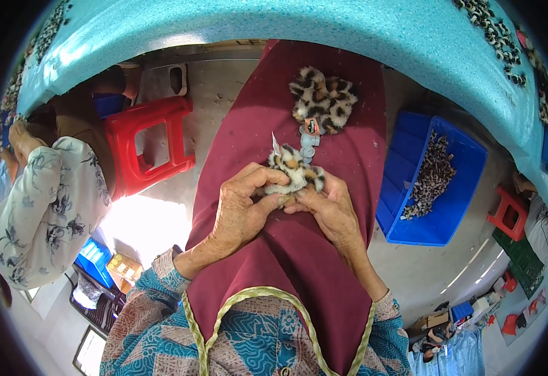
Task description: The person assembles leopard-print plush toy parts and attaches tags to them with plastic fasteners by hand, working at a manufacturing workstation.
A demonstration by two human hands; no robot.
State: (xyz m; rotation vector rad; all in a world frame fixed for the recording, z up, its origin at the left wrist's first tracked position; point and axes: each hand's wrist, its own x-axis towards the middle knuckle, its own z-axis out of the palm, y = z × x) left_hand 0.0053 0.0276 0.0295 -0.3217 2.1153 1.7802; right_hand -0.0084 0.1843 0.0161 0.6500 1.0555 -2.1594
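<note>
Over my lap, a small spotted plush piece (296, 172) in cream, black and tan is pinched between my two hands. My left hand (244, 200) grips its left side with thumb and fingers. On the other side my right hand (329, 210) has its thumb and fingers closed on the lower right part. A white tag (276, 145) sticks up from the plush. Just beyond it, several clear round plastic pieces (309, 147) lie on my maroon apron (236, 150). Past these rests a larger spotted plush piece (324, 100) with an orange-brown patch (311, 126) at its near edge.
A turquoise-covered table (224, 19) spans the far side, with small spotted pieces (490, 37) on it. To the right stands a blue bin (433, 235) holding many small spotted pieces. A red stool (151, 147) and a seated person (48, 207) are at the left.
</note>
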